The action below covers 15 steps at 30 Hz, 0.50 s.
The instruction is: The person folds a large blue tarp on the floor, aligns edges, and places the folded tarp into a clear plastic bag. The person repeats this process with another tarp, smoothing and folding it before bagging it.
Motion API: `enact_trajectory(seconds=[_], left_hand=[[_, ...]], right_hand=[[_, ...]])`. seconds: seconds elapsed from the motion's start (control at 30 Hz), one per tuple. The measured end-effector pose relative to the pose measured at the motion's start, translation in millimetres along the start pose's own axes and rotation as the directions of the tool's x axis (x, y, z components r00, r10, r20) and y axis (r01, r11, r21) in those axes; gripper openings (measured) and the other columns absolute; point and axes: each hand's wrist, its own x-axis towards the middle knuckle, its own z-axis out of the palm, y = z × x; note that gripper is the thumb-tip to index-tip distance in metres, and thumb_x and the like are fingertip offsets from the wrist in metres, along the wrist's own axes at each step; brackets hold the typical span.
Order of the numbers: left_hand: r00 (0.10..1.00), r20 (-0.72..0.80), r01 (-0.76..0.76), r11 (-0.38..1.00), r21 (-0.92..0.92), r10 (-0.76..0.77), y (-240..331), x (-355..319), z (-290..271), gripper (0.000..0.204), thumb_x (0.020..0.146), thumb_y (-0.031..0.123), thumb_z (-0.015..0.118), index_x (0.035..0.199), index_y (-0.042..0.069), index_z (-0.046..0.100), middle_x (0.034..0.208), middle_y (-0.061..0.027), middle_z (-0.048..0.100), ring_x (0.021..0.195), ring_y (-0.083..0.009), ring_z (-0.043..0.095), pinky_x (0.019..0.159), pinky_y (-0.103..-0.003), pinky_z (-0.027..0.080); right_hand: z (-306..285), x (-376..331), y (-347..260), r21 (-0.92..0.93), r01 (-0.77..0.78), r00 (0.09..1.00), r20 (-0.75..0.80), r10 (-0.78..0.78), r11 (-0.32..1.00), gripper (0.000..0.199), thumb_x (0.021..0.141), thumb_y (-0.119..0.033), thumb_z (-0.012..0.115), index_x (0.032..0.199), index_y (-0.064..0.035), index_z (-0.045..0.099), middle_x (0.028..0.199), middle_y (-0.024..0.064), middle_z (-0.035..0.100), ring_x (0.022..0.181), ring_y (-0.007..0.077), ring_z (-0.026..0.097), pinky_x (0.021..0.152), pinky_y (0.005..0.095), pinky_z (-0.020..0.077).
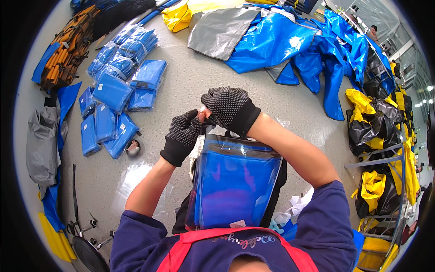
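Note:
A clear plastic bag (265, 156) with a folded blue sheet (226, 181) inside lies across my lap, its dark-edged top facing away from me. Both hands wear black dotted gloves with some bare fingertips and meet just beyond the bag's top left corner. My left hand (182, 132) is closed, fingers pinched close to that corner. Against it, my right hand (230, 109) is closed too, bent over from above. What the fingertips hold between them is hidden.
Several wrapped blue packages (113, 93) are piled on the floor at left, beside a tape roll (133, 148). Blue and grey sheeting (272, 45) spreads ahead. Black and yellow bags (374, 118) and a metal frame (378, 158) stand at right. A wheeled chair base (88, 235) is at lower left.

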Motion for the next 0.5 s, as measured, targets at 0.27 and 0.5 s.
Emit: enact_trajectory(seconds=[0.27,0.5], left_hand=[[0.987,0.084,0.149,0.977,-0.152,-0.138,0,5,-1,0.040,0.093,0.036,0.051,0.104,0.000,0.063,0.092,-0.0110,0.067,0.083,-0.0167,0.065,0.077,-0.028,0.051],[0.997,0.024,0.082,0.986,-0.144,-0.079,9,4,6,0.030,0.094,0.024,0.053,0.102,-0.003,0.064,0.087,-0.0091,0.067,0.078,-0.0127,0.064,0.069,-0.024,0.051]], right_hand=[[-70,-20,107,0.385,-0.308,0.859,-0.280,0.429,0.870,0.012,0.082,-0.014,0.061,0.080,-0.0029,0.062,0.076,0.0143,0.066,0.069,0.0212,0.065,0.068,0.0300,0.0523],[-23,-7,5,0.025,0.082,0.996,-0.039,-0.081,0.996,0.017,0.077,-0.026,0.060,0.075,-0.0093,0.062,0.077,0.0107,0.058,0.073,0.0293,0.061,0.065,0.0395,0.0506]])
